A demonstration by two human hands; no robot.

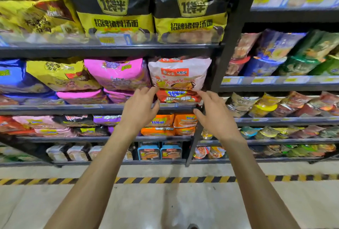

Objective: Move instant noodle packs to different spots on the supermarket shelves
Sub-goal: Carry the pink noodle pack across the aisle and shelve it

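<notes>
Noodle pack face-out, long axis level along shelf, between left hand and right hand, both loose-fingered, empty

The left yellow-and-black plastic noodle multipack on the upper shelf carries a badge reading "1袋半" and, below it in bold black characters, "招牌猪骨汤面"; the right yellow-and-black plastic noodle multipack beside it bears the same two lines, under a small red brand logo too small to read. One shelf down, the white soft noodle pack has an orange-red band whose characters look like "大虾", the rest blurred. The red noodle pack under it and the orange noodle packs a shelf lower show "1袋半" faintly. The yellow price tag on the shelf rail is too blurred to read
</notes>
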